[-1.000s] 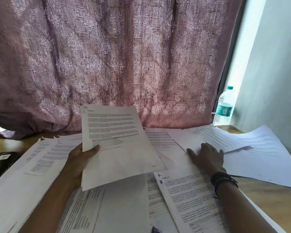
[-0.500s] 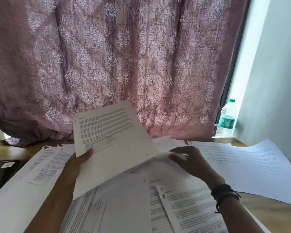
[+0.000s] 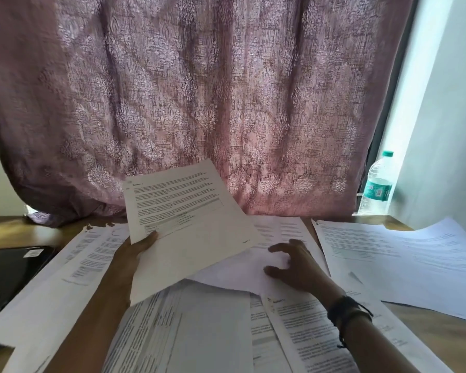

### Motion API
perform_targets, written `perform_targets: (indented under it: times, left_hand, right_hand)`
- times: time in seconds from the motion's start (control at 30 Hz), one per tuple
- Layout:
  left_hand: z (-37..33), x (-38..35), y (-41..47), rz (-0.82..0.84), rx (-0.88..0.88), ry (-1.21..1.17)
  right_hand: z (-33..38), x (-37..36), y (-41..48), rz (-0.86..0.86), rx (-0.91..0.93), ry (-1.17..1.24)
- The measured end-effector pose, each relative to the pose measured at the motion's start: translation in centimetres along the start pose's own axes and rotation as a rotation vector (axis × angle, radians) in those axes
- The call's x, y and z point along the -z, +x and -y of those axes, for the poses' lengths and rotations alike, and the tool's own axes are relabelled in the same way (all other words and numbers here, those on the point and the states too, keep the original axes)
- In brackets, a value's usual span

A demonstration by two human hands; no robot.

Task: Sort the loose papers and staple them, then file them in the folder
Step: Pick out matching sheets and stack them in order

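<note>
The sheet point(image 3: 189, 224) in my left grip point(image 3: 135, 251) is thin white paper, matt and smooth, with grey print. The papers point(image 3: 401, 254) on the worktop point(image 3: 11, 230) are the same dull paper. The worktop is brown wood with a soft sheen. The curtain point(image 3: 199, 90) is mauve woven cloth, rough, with a raised pattern. The bottle point(image 3: 377, 184) is clear plastic with a glossy teal label. The band point(image 3: 345, 310) on my right wrist looks like dark cord

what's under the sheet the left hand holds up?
Under the held sheet: a plain white sheet touched by the right hand, and printed pages. Fingers of the left hand behind it are covered; only the thumb shows.
</note>
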State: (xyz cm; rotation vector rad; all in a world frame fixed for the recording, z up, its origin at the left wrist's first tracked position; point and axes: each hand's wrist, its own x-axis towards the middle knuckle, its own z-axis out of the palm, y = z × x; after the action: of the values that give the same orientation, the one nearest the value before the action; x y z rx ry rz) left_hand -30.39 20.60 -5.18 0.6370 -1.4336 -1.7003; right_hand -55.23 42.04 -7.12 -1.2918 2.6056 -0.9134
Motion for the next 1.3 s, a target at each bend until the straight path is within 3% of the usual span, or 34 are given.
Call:
perform_targets:
  times: [0.17, 0.5, 0.7, 0.87, 1.03, 1.2, 1.3]
  left_hand:
    - [0.2, -0.2, 0.3, 0.012, 0.008, 0.02]
    - [0.4, -0.9, 0.3, 0.095, 0.066, -0.008]
    - [0.3, -1.0, 0.0, 0.134, 0.055, -0.034]
    - [0.2, -1.3, -0.4, 0.156, 0.088, -0.133]
    - [0.0, -2.3, -1.4, 0.143, 0.115, -0.172]
    - [-0.4, -3.5, -1.8, 0.082, -0.038, -0.183]
    - [-0.8, -3.9, -2.1, 0.057, -0.153, -0.182]
  right_hand:
    - [0.2, 0.1, 0.1, -0.068, -0.107, 0.103]
    - [2.1, 1.8, 0.0, -0.3, -0.057, 0.272]
    - [3.1, 2.9, -0.6, -0.151, -0.073, 1.013]
    - [4.0, 2.4, -0.7, 0.048, -0.063, 1.295]
    - [5.3, 1.8, -1.3, 0.185, 0.051, 1.313]
    - [5.8, 2.3, -1.7, 0.256, 0.075, 1.262]
    - [5.7, 1.5, -1.5, 0.052, 0.211, 0.954]
